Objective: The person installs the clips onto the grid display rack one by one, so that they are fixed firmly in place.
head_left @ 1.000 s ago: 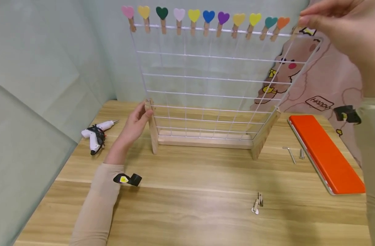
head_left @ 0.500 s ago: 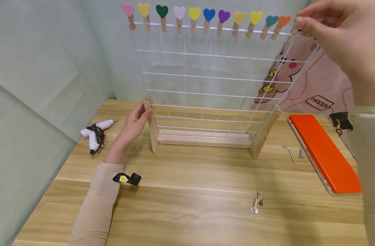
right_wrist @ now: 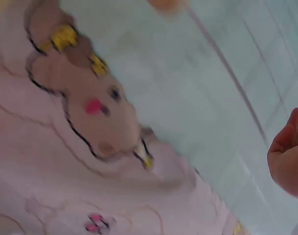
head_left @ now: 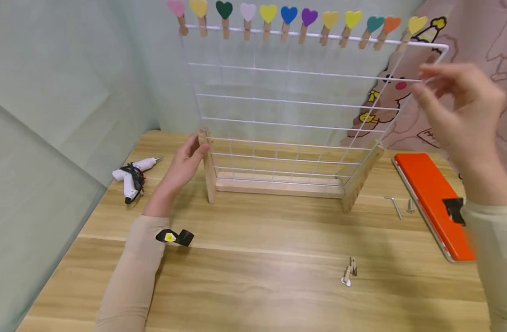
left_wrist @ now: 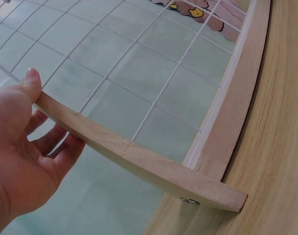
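A white wire grid point(head_left: 299, 71) stands upright in a wooden base, with a row of heart-topped clothespins along its top wire. At the right end of that row sits a yellow heart clothespin point(head_left: 417, 24). My left hand point(head_left: 182, 163) holds the upper end of the left wooden side post point(head_left: 210, 180); in the left wrist view the thumb lies on one side of the post point(left_wrist: 154, 166) and the fingers curl below. Beside the grid's right edge, below the yellow clothespin, my right hand point(head_left: 465, 106) has thumb and fingers apart, nothing between them.
Two loose clothespins point(head_left: 348, 273) lie on the table at front right. To the right are a hex key point(head_left: 394, 207), a bolt point(head_left: 410, 206) and an orange case point(head_left: 432, 203). A white hot glue gun point(head_left: 133, 177) with its cord wound round it lies at left.
My right hand has let go of the clothespin at the top right corner and moved down, uncovering its yellow heart. The left hand keeps its hold on the post.
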A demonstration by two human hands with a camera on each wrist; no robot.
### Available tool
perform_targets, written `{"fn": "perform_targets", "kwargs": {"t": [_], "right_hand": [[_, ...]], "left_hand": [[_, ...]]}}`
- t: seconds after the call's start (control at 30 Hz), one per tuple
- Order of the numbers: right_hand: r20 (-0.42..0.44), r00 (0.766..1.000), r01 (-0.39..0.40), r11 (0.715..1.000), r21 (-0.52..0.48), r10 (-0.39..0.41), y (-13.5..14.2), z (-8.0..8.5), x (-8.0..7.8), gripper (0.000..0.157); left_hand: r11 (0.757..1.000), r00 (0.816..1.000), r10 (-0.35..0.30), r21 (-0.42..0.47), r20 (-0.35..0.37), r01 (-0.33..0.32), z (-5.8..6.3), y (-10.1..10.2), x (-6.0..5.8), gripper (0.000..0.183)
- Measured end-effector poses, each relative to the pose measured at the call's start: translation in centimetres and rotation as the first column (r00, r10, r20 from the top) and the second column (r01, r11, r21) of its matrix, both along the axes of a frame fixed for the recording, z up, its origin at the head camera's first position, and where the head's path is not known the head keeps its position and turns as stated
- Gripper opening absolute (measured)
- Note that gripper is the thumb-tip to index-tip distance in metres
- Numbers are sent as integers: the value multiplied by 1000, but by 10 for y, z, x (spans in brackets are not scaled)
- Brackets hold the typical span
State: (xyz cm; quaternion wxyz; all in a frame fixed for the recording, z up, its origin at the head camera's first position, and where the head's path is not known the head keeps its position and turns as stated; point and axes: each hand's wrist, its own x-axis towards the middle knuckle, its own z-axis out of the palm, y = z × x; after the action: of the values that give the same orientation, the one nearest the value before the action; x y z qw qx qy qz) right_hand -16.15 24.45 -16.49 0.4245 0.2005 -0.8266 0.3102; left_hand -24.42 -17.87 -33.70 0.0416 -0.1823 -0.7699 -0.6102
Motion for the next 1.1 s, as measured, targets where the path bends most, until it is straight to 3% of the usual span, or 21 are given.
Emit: {"fn": "perform_targets", "kwargs": {"t": [0.1, 0.17, 0.2, 0.27, 0.33, 0.4, 0.43, 0.47, 0.53, 0.57, 0.63, 0.77, 0.87, 0.97, 1.1], "right_hand": [[37, 993, -115, 980, 162, 111, 1, -49, 9, 24], [160, 972, -204, 953, 225, 170, -1, -83, 20, 28], [239, 948, -265, 935, 236, 208, -2, -99, 26, 29], [415, 873, -373, 898, 233, 255, 1, -133, 39, 29], [570, 771, -468, 861, 201, 286, 5, -163, 53, 29], [662, 669, -571, 803, 167, 338, 12, -190, 64, 30], [692, 631, -607, 778, 159, 351, 16, -202, 70, 31], [717, 596, -639, 754, 152, 361, 18, -211, 75, 31], [732, 573, -679, 713, 173, 368, 18, -220, 84, 32], [735, 572, -688, 701, 188, 364, 19, -223, 87, 32], [729, 593, -681, 696, 227, 343, 21, -226, 92, 31], [667, 674, -641, 700, 314, 318, 24, -226, 94, 28], [621, 713, -629, 689, 359, 327, 26, -226, 94, 27], [599, 731, -622, 679, 389, 327, 27, -225, 96, 28], [583, 736, -628, 666, 402, 343, 25, -227, 98, 31]], "left_hand": [[1000, 1000, 11, -11, 10, -11, 0, 0, 0, 52], [1000, 1000, 10, -13, 14, -9, 0, 2, 0, 53], [1000, 1000, 6, -11, 15, -6, 0, 2, 0, 53], [1000, 1000, 1, -9, 16, -1, 6, 6, 4, 53], [1000, 1000, -4, -4, 21, 4, 6, 7, 4, 53], [1000, 1000, -2, -3, 31, 2, 6, 7, 3, 54], [1000, 1000, 1, -1, 30, -1, 6, 7, 3, 53], [1000, 1000, 1, 5, 27, -2, 4, 6, 0, 53], [1000, 1000, 5, 10, 20, -5, 1, 3, -2, 52], [1000, 1000, 6, 14, 14, -6, 0, 3, -2, 51], [1000, 1000, 6, 20, -2, -6, 0, 2, -3, 48], [1000, 1000, 2, 24, 2, -2, -1, 2, -3, 47], [1000, 1000, -7, 30, 5, 7, -1, 2, -2, 47], [999, 1000, -10, 38, -3, 10, -1, 3, -2, 46], [999, 1000, 3, 42, 2, -3, -1, 4, -3, 46]]}}
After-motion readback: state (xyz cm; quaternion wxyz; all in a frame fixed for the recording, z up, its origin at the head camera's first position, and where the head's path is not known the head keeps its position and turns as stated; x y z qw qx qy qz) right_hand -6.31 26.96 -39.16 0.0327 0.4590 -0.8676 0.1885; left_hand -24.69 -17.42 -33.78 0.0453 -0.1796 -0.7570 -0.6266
